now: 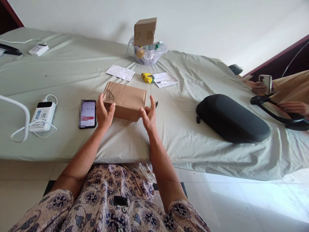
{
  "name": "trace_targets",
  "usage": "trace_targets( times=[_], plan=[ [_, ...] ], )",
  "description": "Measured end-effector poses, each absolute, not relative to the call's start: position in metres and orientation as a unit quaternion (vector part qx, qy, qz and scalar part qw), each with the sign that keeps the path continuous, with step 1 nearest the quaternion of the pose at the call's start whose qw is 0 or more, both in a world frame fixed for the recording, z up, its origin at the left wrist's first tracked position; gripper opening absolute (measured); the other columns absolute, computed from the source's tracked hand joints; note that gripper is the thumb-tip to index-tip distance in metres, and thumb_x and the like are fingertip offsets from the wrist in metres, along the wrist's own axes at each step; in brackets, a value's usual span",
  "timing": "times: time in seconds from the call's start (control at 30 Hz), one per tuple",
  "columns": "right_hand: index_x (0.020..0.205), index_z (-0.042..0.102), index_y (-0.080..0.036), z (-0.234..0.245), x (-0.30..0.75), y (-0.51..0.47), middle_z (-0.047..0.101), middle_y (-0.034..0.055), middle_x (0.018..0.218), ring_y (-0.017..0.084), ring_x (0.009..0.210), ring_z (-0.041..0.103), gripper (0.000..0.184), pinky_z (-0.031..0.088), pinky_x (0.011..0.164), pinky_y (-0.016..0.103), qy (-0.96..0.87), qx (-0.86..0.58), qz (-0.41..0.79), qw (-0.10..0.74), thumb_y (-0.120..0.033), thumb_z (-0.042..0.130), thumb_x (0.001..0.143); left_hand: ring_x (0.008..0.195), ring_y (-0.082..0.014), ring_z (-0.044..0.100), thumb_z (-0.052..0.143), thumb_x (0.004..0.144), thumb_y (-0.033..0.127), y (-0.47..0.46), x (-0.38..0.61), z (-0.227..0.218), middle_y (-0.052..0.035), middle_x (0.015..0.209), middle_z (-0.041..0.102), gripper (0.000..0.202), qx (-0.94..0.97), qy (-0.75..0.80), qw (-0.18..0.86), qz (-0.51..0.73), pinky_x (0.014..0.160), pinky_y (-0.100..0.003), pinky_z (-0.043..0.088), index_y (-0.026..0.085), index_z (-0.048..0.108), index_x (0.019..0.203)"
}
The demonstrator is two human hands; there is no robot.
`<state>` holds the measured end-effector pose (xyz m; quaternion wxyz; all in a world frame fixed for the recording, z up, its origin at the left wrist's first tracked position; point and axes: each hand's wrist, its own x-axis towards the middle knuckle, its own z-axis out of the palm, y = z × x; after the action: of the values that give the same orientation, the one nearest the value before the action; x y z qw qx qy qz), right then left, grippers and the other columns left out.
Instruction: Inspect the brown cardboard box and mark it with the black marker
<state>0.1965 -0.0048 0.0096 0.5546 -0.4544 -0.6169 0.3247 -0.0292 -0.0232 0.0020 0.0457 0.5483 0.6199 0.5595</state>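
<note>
A brown cardboard box [129, 96] lies before me on the cloth-covered table, with dark scribbled lines at its left end. My left hand [105, 113] grips that end, thumb on the near edge and fingers round the side. At the opposite end, my right hand [149, 115] has its thumb against the near right corner, while its index finger points up, off the cardboard. The box is held between both hands, slightly turned. A dark pen-like tip [156, 104] shows beside my right hand; the rest of it is hidden. Left of my left hand lies a phone [88, 114] showing a timer.
Behind the box lie a yellow tape measure [147, 77], white papers [120, 72] and a pen [164, 82]. A plastic basket [147, 58] carries another cardboard box [145, 31]. At right are a black case [233, 118] and a person's hand with a phone [265, 84]. A power bank [42, 116] sits left.
</note>
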Motion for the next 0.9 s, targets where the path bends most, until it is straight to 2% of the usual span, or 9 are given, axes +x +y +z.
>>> trace_targets(
  times=[0.13,0.2,0.27,0.43,0.57,0.7,0.8,0.9],
  plan=[
    [0.124,0.061,-0.023,0.011,0.194,-0.009,0.043,-0.0084,0.059,0.012,0.055,0.045,0.060,0.040,0.058,0.029,-0.658,-0.418,0.329,0.533,-0.069,0.061,0.085,0.150,-0.0370,0.037,0.046,0.092,0.072,-0.027,-0.023,0.005,-0.0248,0.157,0.038,0.078,0.571,0.634,0.032,0.521,0.124,-0.059,0.032,0.016,0.055,0.146],
    [0.119,0.062,-0.024,0.012,0.190,-0.012,0.049,-0.0078,0.058,0.012,0.054,0.051,0.060,0.043,0.059,0.030,-0.669,-0.393,0.354,0.521,-0.072,0.062,0.084,0.158,-0.0385,0.023,0.044,0.093,0.072,-0.028,-0.020,0.005,-0.0219,0.165,0.027,0.075,0.572,0.628,0.036,0.526,0.127,-0.061,0.024,0.018,0.059,0.142],
    [0.118,0.060,-0.024,0.012,0.183,-0.015,0.055,-0.0075,0.058,0.013,0.053,0.057,0.059,0.046,0.059,0.030,-0.672,-0.379,0.383,0.508,-0.072,0.063,0.083,0.162,-0.0374,0.014,0.041,0.094,0.072,-0.029,-0.016,0.005,-0.0187,0.169,0.022,0.073,0.589,0.609,0.047,0.529,0.130,-0.061,0.021,0.019,0.061,0.141],
    [0.113,0.060,-0.025,0.012,0.168,-0.021,0.059,-0.0081,0.055,0.013,0.050,0.060,0.061,0.047,0.055,0.028,-0.640,-0.391,0.423,0.508,-0.073,0.069,0.077,0.162,-0.0359,0.017,0.039,0.096,0.070,-0.038,-0.007,0.008,-0.0151,0.170,0.021,0.068,0.642,0.567,0.087,0.508,0.130,-0.059,0.024,0.021,0.063,0.138],
    [0.113,0.063,-0.024,0.010,0.168,-0.020,0.056,-0.0093,0.052,0.011,0.046,0.054,0.061,0.044,0.052,0.027,-0.629,-0.393,0.427,0.517,-0.071,0.073,0.075,0.161,-0.0423,0.013,0.052,0.083,0.082,-0.043,-0.004,0.011,-0.0171,0.171,0.014,0.085,0.656,0.560,0.100,0.496,0.129,-0.062,0.022,0.020,0.059,0.140],
    [0.121,0.062,-0.025,0.009,0.173,-0.015,0.058,-0.0089,0.054,0.010,0.046,0.053,0.058,0.045,0.051,0.026,-0.601,-0.424,0.417,0.534,-0.067,0.069,0.081,0.160,-0.0459,0.013,0.063,0.072,0.084,-0.042,-0.005,0.010,-0.0191,0.170,0.012,0.093,0.660,0.551,0.093,0.502,0.127,-0.062,0.025,0.019,0.058,0.139],
    [0.130,0.055,-0.024,0.009,0.181,-0.007,0.052,-0.0121,0.052,0.009,0.045,0.049,0.064,0.044,0.050,0.024,-0.541,-0.464,0.389,0.584,-0.064,0.069,0.082,0.159,-0.0453,0.015,0.064,0.074,0.081,-0.041,-0.006,0.008,-0.0171,0.171,0.011,0.088,0.665,0.549,0.092,0.499,0.127,-0.062,0.026,0.021,0.057,0.138],
    [0.130,0.053,-0.021,0.008,0.194,0.004,0.050,-0.0128,0.053,0.009,0.046,0.049,0.067,0.042,0.050,0.023,-0.490,-0.493,0.370,0.617,-0.062,0.070,0.080,0.160,-0.0424,0.016,0.063,0.080,0.075,-0.041,-0.008,0.006,-0.0164,0.171,0.012,0.079,0.684,0.533,0.098,0.488,0.127,-0.062,0.026,0.022,0.055,0.139]
  ],
)
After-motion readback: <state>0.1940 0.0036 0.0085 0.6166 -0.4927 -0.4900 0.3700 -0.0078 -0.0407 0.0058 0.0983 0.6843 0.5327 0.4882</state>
